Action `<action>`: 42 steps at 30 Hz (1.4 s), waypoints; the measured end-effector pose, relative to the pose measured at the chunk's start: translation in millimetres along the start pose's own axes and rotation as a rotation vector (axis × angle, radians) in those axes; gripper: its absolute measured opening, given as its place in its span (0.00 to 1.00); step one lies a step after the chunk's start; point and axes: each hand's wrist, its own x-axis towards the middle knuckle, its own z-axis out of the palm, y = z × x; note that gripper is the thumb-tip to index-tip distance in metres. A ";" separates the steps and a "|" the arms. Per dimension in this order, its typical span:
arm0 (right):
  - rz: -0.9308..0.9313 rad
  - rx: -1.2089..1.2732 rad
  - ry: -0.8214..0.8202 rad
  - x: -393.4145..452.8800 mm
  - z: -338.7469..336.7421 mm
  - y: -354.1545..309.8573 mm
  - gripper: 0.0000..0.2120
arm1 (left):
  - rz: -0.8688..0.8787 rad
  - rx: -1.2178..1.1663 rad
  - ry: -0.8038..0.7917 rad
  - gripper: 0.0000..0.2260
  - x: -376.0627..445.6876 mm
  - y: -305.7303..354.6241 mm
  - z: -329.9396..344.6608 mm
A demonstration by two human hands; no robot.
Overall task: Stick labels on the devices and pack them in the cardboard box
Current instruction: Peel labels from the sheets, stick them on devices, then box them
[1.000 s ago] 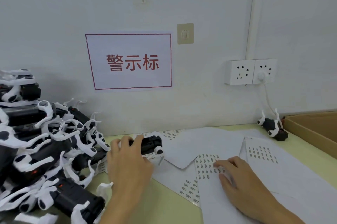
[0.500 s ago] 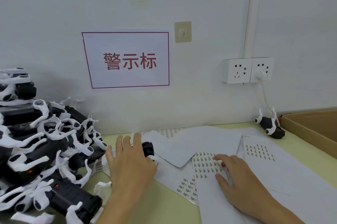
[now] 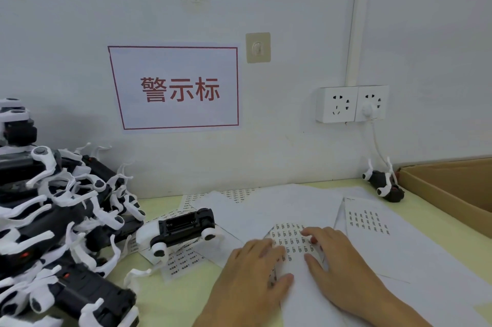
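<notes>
Both hands are resting on the label sheet (image 3: 291, 240) lying on the yellow-green surface (image 3: 186, 292). The left hand (image 3: 253, 270) is lying flat on the sheet's left edge, fingers relaxed and gripping nothing. The right hand (image 3: 338, 260) is bending its fingertips onto the printed labels; whether it is pinching 1 cannot be told. A black-and-white device (image 3: 183, 228) is sitting just left of the sheets, beside a pile of devices (image 3: 53, 220). The cardboard box (image 3: 452, 188) is standing at far right.
</notes>
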 end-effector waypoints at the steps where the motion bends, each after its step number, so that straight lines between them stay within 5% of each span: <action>1: 0.000 0.001 0.006 0.0 -0.8 -0.4 0.18 | -0.010 -0.007 -0.023 0.23 0.4 -1.7 2.4; 11: 0.024 -0.135 0.022 -7.1 -12.4 -15.4 0.21 | -0.042 -0.083 -0.049 0.20 1.4 -9.1 6.5; 19: 0.368 0.556 0.103 -0.3 -15.7 -28.5 0.25 | -0.085 -0.146 -0.080 0.15 -1.1 -2.5 -1.2; 23: 0.426 0.639 0.003 -0.3 -16.2 -35.0 0.28 | -0.041 -0.102 -0.050 0.18 -0.4 -3.3 -0.7; 29: 0.435 0.782 0.068 -1.2 -16.4 -39.2 0.29 | -0.094 -0.175 0.150 0.14 -0.6 2.3 -5.7; 33: 0.409 0.858 0.100 -0.3 -14.5 -39.8 0.30 | -0.294 -0.532 0.384 0.07 9.7 11.6 -12.2; 37: 0.389 0.907 0.099 -1.0 -11.7 -40.0 0.29 | -0.495 -1.137 0.187 0.05 15.7 14.7 -11.7; 42: 0.484 1.094 0.051 0.2 -8.8 -43.1 0.24 | -0.541 -1.369 0.210 0.07 13.6 8.5 -3.9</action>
